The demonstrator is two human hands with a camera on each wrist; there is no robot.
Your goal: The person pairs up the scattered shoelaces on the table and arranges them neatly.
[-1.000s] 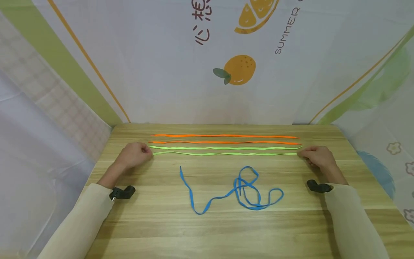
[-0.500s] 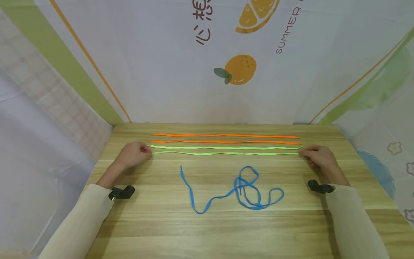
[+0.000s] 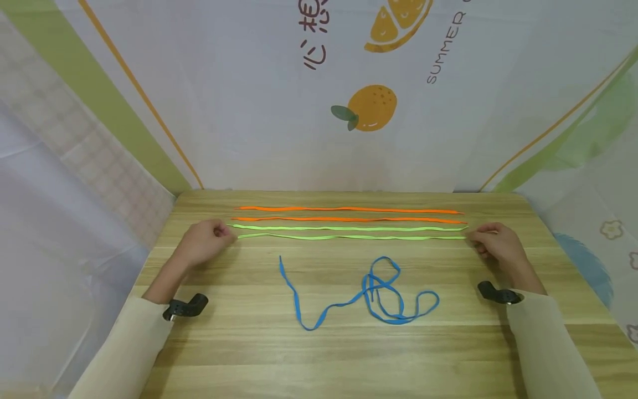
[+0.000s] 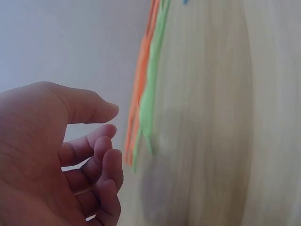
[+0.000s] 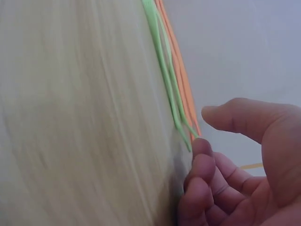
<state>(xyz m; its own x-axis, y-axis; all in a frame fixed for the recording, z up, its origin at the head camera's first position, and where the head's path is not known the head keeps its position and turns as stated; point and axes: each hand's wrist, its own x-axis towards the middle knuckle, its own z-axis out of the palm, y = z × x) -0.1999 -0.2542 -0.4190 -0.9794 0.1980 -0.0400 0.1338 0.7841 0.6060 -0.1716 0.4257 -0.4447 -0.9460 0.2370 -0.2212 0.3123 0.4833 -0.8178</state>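
Two lime-green shoelaces, the far one and the near one, lie stretched side by side across the wooden table. Just beyond them run two orange shoelaces, parallel to the green. My left hand hovers by the left ends; the left wrist view shows its thumb apart from loosely bent fingers, with nothing between them. By the right ends is my right hand, its thumb also apart from its bent fingers. The green tips appear close to those fingers; contact is unclear.
A blue shoelace lies loose in front of the straight laces, tangled in loops on its right side. Behind the wooden table hangs a printed white cloth. Each wrist carries a black camera mount.
My right hand has shifted slightly right, exposing more of the near green lace's end. The left hand has drawn slightly left. The laces stay in place; the head view shifts a little.
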